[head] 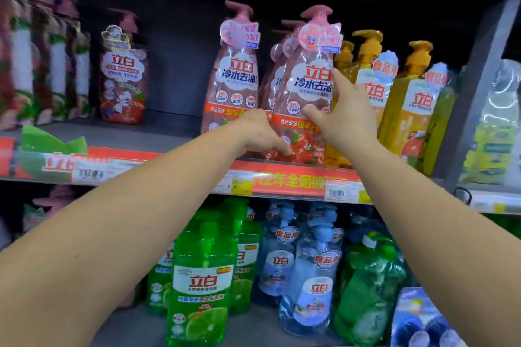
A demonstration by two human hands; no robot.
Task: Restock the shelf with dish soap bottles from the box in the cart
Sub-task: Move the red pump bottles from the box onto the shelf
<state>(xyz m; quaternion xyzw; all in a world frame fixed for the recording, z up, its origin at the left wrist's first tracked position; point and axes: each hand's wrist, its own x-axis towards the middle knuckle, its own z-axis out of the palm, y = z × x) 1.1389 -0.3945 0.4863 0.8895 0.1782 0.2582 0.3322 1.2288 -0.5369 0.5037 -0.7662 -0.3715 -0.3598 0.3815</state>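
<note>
Both hands, the left hand (260,132) low and the right hand (342,113) higher, clasp a pink pump-top dish soap bottle (306,93) standing at the shelf (158,135) front (likely heavy, its glossy wrap slippery; best held around the body, not the pump).

This is a shop aisle, a supermarket by the look of it. The grey shelf (135,135) carries a red price strip (282,177) along its front edge with barcode labels (90,173) and a yellow price tag (241,187). Above and below that strip stand rows of identical branded dish soap bottles (310,93), grouped by colour.
</note>
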